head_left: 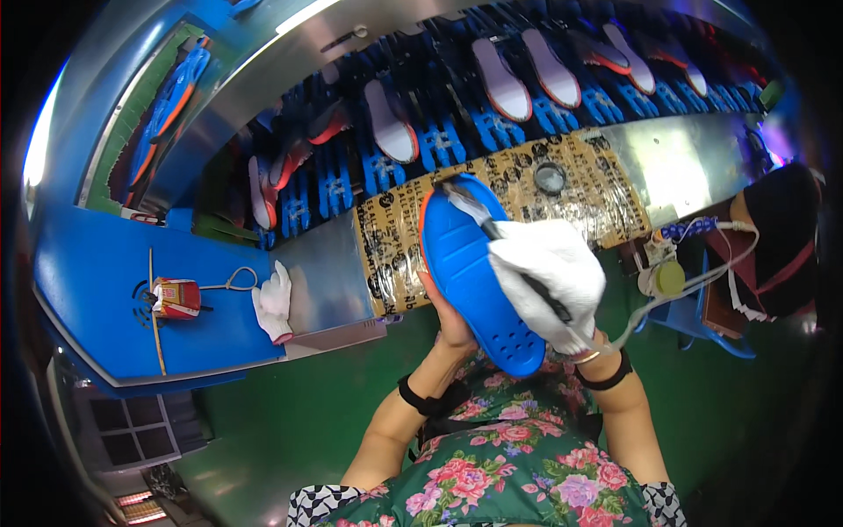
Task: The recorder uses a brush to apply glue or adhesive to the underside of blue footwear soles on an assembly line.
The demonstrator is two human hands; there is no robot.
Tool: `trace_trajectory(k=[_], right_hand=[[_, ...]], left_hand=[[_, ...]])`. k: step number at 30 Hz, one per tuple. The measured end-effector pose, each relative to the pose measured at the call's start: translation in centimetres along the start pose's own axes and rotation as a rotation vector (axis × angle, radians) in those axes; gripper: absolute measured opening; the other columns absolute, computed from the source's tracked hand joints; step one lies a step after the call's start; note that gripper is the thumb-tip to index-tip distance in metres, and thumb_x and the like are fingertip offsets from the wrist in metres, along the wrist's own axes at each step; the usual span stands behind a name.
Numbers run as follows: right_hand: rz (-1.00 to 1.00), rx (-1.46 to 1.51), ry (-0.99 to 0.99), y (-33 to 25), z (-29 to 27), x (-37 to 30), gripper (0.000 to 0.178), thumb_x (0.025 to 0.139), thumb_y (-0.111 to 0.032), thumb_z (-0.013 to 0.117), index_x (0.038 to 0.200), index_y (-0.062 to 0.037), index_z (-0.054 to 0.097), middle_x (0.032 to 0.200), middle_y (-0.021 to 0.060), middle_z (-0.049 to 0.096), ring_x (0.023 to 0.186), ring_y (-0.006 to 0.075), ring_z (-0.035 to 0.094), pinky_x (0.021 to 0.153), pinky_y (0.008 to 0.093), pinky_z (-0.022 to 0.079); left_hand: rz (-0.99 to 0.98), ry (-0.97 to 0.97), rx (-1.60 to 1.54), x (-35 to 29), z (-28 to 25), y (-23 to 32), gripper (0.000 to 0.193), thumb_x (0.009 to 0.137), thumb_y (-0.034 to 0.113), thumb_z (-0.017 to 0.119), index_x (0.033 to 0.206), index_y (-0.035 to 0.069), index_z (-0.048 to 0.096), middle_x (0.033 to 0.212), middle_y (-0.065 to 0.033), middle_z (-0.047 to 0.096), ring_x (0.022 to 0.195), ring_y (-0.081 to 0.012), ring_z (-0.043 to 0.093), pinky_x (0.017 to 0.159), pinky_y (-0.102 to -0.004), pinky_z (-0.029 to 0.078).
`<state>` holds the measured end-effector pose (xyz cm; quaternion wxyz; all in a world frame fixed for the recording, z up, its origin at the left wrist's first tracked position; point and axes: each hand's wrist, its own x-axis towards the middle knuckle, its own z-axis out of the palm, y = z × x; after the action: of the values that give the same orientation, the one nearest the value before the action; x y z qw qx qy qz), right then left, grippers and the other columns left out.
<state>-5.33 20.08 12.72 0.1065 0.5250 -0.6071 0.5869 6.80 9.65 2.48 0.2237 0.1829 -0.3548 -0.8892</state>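
In front of me, a blue insole (474, 281) with an orange edge is held up at a slant, with grooves at its upper part and small holes near its lower end. My left hand (450, 318), bare, grips its left side, with the fingers hidden behind it. My right hand (562, 268) wears a white glove and is closed around a brush (471, 207) whose dark handle shows between the fingers. The dark brush tip meets the insole's upper end.
Taped cardboard (395, 255) covers the metal ledge, with a small round cup (551, 179) on it. Beyond, several soles (391, 123) stand on blue holders. A white glove (274, 303) and a red box (178, 299) lie left. A yellow-green-topped jar (669, 278) and a white cord (650, 309) are right.
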Motion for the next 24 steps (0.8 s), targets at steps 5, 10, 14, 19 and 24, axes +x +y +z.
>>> trace_trajectory(k=[5, 10, 14, 19, 24], right_hand=[[-0.121, 0.078, -0.123, -0.4, 1.7, -1.4, 0.03, 0.077, -0.002, 0.077, 0.106, -0.0038, 0.076, 0.101, 0.0129, 0.075, 0.088, 0.0291, 0.072, 0.077, 0.038, 0.057], [0.032, 0.175, -0.016, 1.7, 0.6, -1.5, 0.025, 0.08, -0.006, 0.077, 0.105, -0.0035, 0.076, 0.102, 0.0131, 0.076, 0.089, 0.0286, 0.072, 0.08, 0.0379, 0.056], [-0.115, 0.053, -0.151, -0.2, 1.8, -3.5, 0.03, 0.08, -0.006, 0.076, 0.111, -0.0079, 0.076, 0.106, 0.013, 0.075, 0.093, 0.029, 0.072, 0.083, 0.0419, 0.056], [0.108, 0.265, -0.061, 1.0, 0.5, -2.9, 0.02, 0.078, -0.003, 0.08, 0.097, -0.0072, 0.077, 0.102, 0.0121, 0.076, 0.091, 0.0262, 0.073, 0.079, 0.0388, 0.056], [-0.131, 0.082, -0.099, 0.1, 2.3, -4.2, 0.03, 0.077, -0.007, 0.079, 0.107, -0.01, 0.077, 0.104, 0.0089, 0.075, 0.089, 0.0261, 0.072, 0.079, 0.0379, 0.057]], left_hand=[[0.012, 0.041, 0.001, 0.6, -1.9, 0.2, 0.098, 0.093, 0.085, 0.017, 0.159, 0.013, 0.028, 0.154, -0.0118, 0.045, 0.139, -0.0289, 0.047, 0.116, -0.0453, 0.039], [0.12, 0.029, 0.108, 1.1, -0.6, 0.8, 0.1, 0.093, 0.086, 0.017, 0.16, 0.013, 0.025, 0.156, -0.0131, 0.042, 0.14, -0.0305, 0.045, 0.117, -0.0484, 0.038], [0.141, -0.012, 0.353, 0.5, -1.6, 0.6, 0.106, 0.088, 0.09, 0.019, 0.16, 0.012, 0.025, 0.155, -0.0139, 0.043, 0.138, -0.0311, 0.047, 0.115, -0.0494, 0.04], [0.099, 0.039, 0.172, 1.1, -1.5, 0.9, 0.11, 0.084, 0.093, 0.026, 0.158, 0.011, 0.027, 0.152, -0.0131, 0.046, 0.132, -0.0311, 0.051, 0.11, -0.0499, 0.045], [0.035, -0.114, 0.203, 1.0, -2.9, 1.0, 0.112, 0.082, 0.095, 0.025, 0.156, 0.011, 0.031, 0.148, -0.0159, 0.049, 0.124, -0.0314, 0.058, 0.104, -0.0504, 0.05]])
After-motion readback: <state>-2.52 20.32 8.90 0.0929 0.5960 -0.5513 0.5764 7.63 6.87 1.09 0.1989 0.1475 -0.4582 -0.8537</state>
